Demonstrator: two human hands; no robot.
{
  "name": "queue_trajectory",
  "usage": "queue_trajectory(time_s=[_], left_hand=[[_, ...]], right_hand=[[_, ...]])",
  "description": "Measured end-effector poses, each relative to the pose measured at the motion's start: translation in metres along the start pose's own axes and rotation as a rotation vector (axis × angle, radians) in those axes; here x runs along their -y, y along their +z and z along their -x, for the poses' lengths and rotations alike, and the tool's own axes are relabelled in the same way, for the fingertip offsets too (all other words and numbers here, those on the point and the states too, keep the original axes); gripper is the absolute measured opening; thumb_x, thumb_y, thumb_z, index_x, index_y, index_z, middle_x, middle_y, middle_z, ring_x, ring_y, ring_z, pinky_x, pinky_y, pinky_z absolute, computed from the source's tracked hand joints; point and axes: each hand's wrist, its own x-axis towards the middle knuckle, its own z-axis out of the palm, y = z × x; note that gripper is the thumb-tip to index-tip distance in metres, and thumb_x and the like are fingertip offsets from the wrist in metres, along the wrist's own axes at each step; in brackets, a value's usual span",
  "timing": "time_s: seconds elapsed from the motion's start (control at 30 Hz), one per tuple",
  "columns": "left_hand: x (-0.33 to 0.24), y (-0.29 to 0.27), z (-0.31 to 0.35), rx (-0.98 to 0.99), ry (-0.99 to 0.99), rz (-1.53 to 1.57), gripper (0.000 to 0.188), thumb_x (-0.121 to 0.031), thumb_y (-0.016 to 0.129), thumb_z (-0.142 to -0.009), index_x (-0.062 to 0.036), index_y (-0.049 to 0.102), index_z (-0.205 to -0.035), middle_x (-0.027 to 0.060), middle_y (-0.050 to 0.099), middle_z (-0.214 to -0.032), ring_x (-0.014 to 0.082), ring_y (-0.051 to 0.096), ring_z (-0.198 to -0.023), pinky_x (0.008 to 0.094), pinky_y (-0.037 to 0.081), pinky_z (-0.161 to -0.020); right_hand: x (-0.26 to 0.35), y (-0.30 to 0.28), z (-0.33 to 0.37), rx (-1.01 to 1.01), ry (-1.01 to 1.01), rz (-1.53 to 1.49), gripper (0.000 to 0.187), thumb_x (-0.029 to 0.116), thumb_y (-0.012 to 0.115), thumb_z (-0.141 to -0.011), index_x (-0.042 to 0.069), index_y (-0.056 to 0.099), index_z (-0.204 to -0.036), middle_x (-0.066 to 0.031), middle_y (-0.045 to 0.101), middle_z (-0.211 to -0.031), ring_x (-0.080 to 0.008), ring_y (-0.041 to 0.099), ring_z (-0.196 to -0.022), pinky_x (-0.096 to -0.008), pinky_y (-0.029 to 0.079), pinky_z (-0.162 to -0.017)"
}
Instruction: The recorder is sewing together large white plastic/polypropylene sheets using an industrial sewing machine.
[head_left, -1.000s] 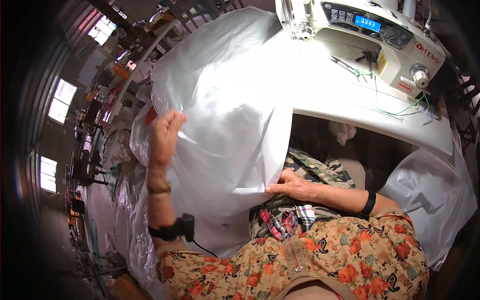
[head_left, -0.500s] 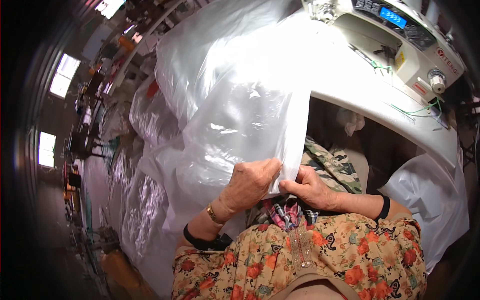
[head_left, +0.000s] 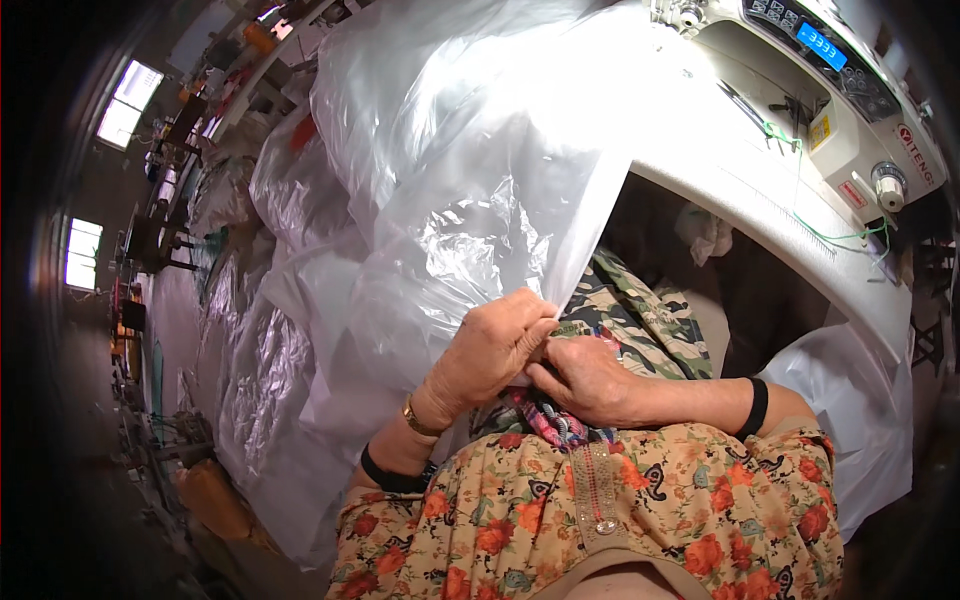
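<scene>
A large sheet of clear plastic film (head_left: 400, 300) spreads over the left side and up onto the white sewing table (head_left: 720, 180). Its folded whitish edge (head_left: 590, 230) runs down to my hands above my lap. My left hand (head_left: 495, 340) is closed on this edge, fingers pinched together. Close beside it, my right hand (head_left: 590, 378) is curled with thumb and fingers pressed together at the film's lower corner; the very tip of the corner is hidden between the hands. Beneath them lie camouflage cloth (head_left: 650, 320) and a bunched plaid cloth (head_left: 550, 418).
At the upper right stands a white sewing machine (head_left: 850, 140) with a lit blue display and green thread (head_left: 840, 238) trailing over the table. Another translucent plastic sheet (head_left: 840, 400) hangs at the right. More plastic film and clutter fill the left side.
Both hands have moved slightly, and my right hand has shifted left, closer to my left. The film's folded edge now slants more and looks narrower. The view has tilted a little.
</scene>
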Motion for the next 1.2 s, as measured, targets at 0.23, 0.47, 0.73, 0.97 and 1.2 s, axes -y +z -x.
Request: queue_trajectory(time_s=[0.23, 0.47, 0.73, 0.97, 1.2], left_hand=[[0.002, -0.005, -0.003, -0.095, -0.220, 0.059, 0.014, -0.011, 0.066, -0.088, 0.0022, 0.068, -0.088, 0.0074, 0.060, -0.072, 0.0111, 0.054, -0.058, 0.0261, 0.043, -0.052], [-0.025, -0.026, 0.008, -0.276, 0.061, -0.362, 0.017, 0.002, 0.062, -0.081, 0.0012, 0.064, -0.098, 0.0137, 0.060, -0.077, 0.0317, 0.060, -0.073, 0.0392, 0.047, -0.065], [-0.030, -0.020, 0.006, -0.136, 0.176, -0.396, 0.022, 0.002, 0.057, -0.081, 0.0030, 0.060, -0.103, 0.0145, 0.056, -0.080, 0.0324, 0.060, -0.075, 0.0416, 0.048, -0.064], [-0.001, 0.015, 0.016, -0.143, 0.049, -0.369, 0.019, 0.001, 0.063, -0.079, -0.0029, 0.059, -0.097, 0.0122, 0.054, -0.090, 0.0305, 0.062, -0.073, 0.0387, 0.049, -0.063], [0.004, 0.026, 0.020, -0.143, 0.022, -0.342, 0.025, 0.003, 0.062, -0.078, -0.0016, 0.058, -0.103, 0.0133, 0.055, -0.086, 0.0313, 0.061, -0.071, 0.0399, 0.048, -0.062]], right_hand=[[-0.023, -0.012, -0.017, 0.063, -0.334, 0.111, 0.020, 0.019, 0.060, -0.089, 0.000, 0.060, -0.083, -0.0220, 0.062, -0.074, -0.0419, 0.061, -0.071, -0.0483, 0.049, -0.064], [-0.042, -0.045, -0.095, -0.703, 0.158, -0.325, 0.024, 0.022, 0.058, -0.093, 0.001, 0.063, -0.105, -0.0129, 0.069, -0.088, -0.0241, 0.067, -0.081, -0.0372, 0.051, -0.073], [-0.035, -0.036, -0.126, -0.016, -0.464, 0.074, 0.033, 0.018, 0.061, -0.090, 0.003, 0.062, -0.120, -0.0177, 0.061, -0.121, -0.0270, 0.059, -0.106, -0.0407, 0.048, -0.090], [-0.049, -0.119, -0.084, 0.330, -0.155, 0.462, 0.021, 0.015, 0.064, -0.086, 0.006, 0.067, -0.104, -0.0173, 0.067, -0.089, -0.0293, 0.066, -0.084, -0.0403, 0.052, -0.076], [-0.071, -0.203, -0.099, -0.281, -0.453, 0.760, 0.010, 0.016, 0.070, -0.084, 0.009, 0.066, -0.091, -0.0075, 0.062, -0.093, -0.0251, 0.062, -0.084, -0.0381, 0.050, -0.075]])
